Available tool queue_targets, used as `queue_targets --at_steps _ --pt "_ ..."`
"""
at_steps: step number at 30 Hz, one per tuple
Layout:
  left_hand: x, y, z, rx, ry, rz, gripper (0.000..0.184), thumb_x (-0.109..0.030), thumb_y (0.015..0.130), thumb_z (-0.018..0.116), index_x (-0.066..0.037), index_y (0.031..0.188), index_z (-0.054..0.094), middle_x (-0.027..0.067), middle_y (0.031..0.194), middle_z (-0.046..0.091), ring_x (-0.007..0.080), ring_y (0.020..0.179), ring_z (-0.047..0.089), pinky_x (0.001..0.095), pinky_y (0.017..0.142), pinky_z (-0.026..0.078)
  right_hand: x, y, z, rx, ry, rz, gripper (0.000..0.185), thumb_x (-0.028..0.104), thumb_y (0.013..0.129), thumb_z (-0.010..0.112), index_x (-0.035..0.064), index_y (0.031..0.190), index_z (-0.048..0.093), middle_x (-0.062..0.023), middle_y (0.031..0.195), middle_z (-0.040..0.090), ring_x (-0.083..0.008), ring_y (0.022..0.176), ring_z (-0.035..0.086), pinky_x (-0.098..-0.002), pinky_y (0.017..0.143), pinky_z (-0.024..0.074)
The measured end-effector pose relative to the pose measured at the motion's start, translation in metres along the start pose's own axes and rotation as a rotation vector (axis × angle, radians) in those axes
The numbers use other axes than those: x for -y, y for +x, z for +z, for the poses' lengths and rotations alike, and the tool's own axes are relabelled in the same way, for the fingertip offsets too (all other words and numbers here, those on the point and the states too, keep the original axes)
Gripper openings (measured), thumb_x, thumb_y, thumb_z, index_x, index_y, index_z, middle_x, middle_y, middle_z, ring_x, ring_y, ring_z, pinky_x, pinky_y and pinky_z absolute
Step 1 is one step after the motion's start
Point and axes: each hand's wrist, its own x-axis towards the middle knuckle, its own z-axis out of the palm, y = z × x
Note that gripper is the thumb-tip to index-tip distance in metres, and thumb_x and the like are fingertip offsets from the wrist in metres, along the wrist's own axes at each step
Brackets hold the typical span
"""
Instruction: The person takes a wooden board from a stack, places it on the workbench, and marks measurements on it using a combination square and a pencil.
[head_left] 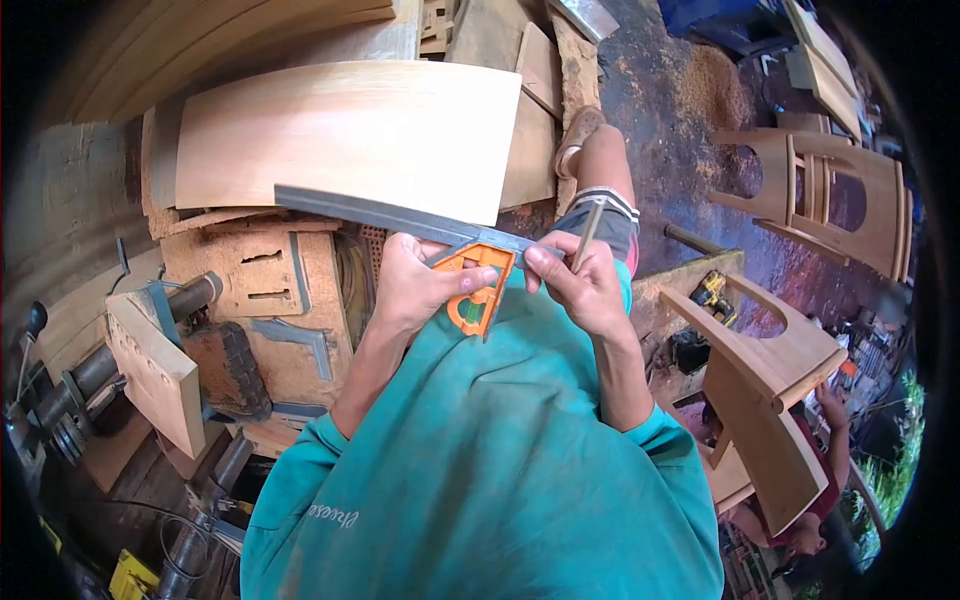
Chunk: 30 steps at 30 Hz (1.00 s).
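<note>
A combination square (375, 212) with a long metal blade and an orange head (500, 270) is held in front of my chest. My left hand (412, 290) is closed around the head, thumb lying on the orange frame. At the blade's right end, my right hand (580, 285) pinches the metal between thumb and fingers. A thin pencil (591, 225) also sticks up out of that hand. Just beyond the blade lies a broad pale wooden board (350, 130) with a slightly curved edge; the blade overlaps its near edge, but I cannot tell whether they touch.
A clamping machine with a thick wood block (150, 370) stands at left. Wooden chair parts (830, 200) and an assembled piece (770, 370) are on the right, near a yellow drill (712, 298). Another person (835, 440) is at lower right. Sawdust (710, 85) covers the floor.
</note>
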Motion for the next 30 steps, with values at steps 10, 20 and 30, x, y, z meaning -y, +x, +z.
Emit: queue_targets --at_steps 10,20,30 --pt "0.002 0.000 -0.021 0.140 -0.086 -0.010 0.052 -0.003 0.063 0.080 0.003 0.108 0.053 0.0098 0.097 0.065 0.0159 0.086 0.064 0.0288 0.079 0.054 0.001 -0.018 0.006 0.076 0.009 -0.196 0.015 0.014 0.093 0.058 0.0011 0.086 0.059 0.0015 0.061 0.055 -0.0043 0.050 0.045 -0.0208 0.044 0.0321" --pt "0.024 0.011 -0.019 0.187 0.307 0.090 0.051 -0.005 0.053 0.089 0.000 0.096 0.062 0.0066 0.089 0.065 0.0142 0.086 0.062 0.0301 0.081 0.051 -0.006 -0.010 -0.012 0.213 -0.420 -0.138 0.028 0.022 0.084 0.067 -0.0029 0.087 0.056 -0.0182 0.066 0.055 -0.0289 0.059 0.053 -0.0407 0.057 0.0399" --pt "0.044 0.002 -0.016 0.156 0.162 -0.076 0.054 -0.008 0.056 0.089 0.004 0.101 0.060 0.0088 0.096 0.065 0.0159 0.090 0.063 0.0308 0.083 0.050 -0.014 -0.008 -0.010 0.177 -0.251 -0.108 0.030 0.026 0.088 0.066 0.0014 0.073 0.056 0.0040 0.056 0.044 -0.0054 0.054 0.037 -0.0261 0.046 0.0287"
